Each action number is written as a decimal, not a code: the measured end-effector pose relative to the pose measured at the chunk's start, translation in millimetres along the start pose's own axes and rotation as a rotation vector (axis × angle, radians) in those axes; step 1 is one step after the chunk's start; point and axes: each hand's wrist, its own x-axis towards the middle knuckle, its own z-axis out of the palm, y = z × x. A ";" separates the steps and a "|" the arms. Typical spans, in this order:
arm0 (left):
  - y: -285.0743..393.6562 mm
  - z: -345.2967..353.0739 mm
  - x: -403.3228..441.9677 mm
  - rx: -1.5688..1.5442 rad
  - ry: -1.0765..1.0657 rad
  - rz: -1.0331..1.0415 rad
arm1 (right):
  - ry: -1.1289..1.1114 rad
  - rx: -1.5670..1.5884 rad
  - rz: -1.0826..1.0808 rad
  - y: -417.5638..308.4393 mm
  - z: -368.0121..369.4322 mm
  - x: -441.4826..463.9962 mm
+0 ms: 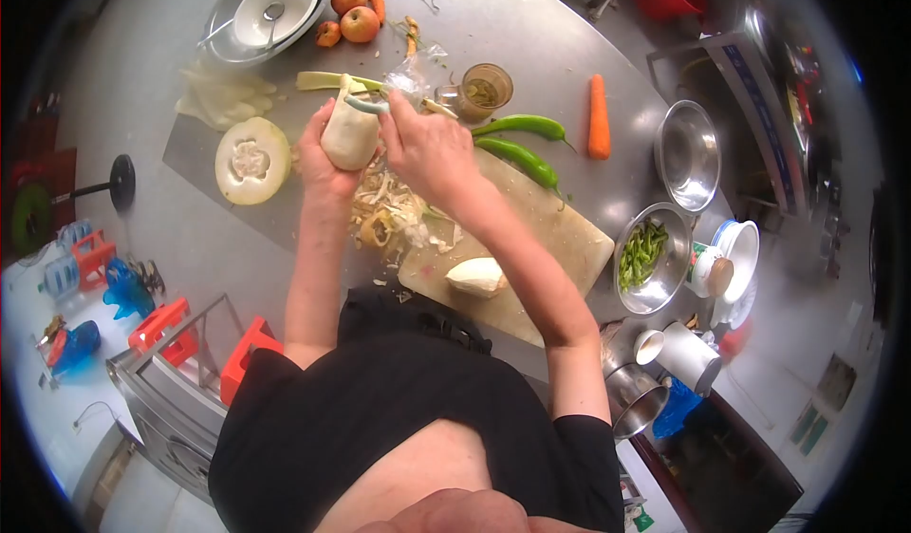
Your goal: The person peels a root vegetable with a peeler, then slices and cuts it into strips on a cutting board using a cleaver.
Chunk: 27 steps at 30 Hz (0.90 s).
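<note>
My left hand (327,174) is wrapped round a thick, pale, peeled vegetable (349,142), held upright above the table; its kind I cannot tell. In my right hand (429,151) is a grey-green peeler (364,106), its end against the upper part of the vegetable. Below the hands lies a heap of pale peelings (394,201), partly hidden by my right wrist. A whitish, tapered piece (476,277) rests on the cutting board (560,239) under my right forearm. The cut face of a halved pale melon (232,174) points up, left of my left hand.
Green peppers (527,158) and a carrot (598,120) lie to the right, near a glass mug (486,92). Sliced green pepper fills a steel bowl (655,281); another steel bowl (688,153) stands behind it. Tomatoes (359,23) sit beside a large basin (216,35) at the back.
</note>
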 end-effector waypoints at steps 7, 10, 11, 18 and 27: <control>-2.1 8.5 -0.6 0.144 0.166 0.206 | -0.194 0.157 0.115 -18.4 33.3 -66.6; 1.1 -19.0 3.3 -0.071 -0.208 0.050 | -0.244 0.154 0.087 -20.2 2.6 -62.9; 2.5 -19.2 1.8 -0.015 -0.144 0.084 | -0.275 0.133 0.055 -19.5 -5.6 -55.0; -9.6 -22.6 12.2 -0.055 -0.010 0.278 | -0.039 -0.068 0.035 -13.7 6.5 -15.0; 2.5 -32.9 3.5 -0.041 -0.085 0.047 | -0.283 0.112 0.103 -26.4 3.2 -55.1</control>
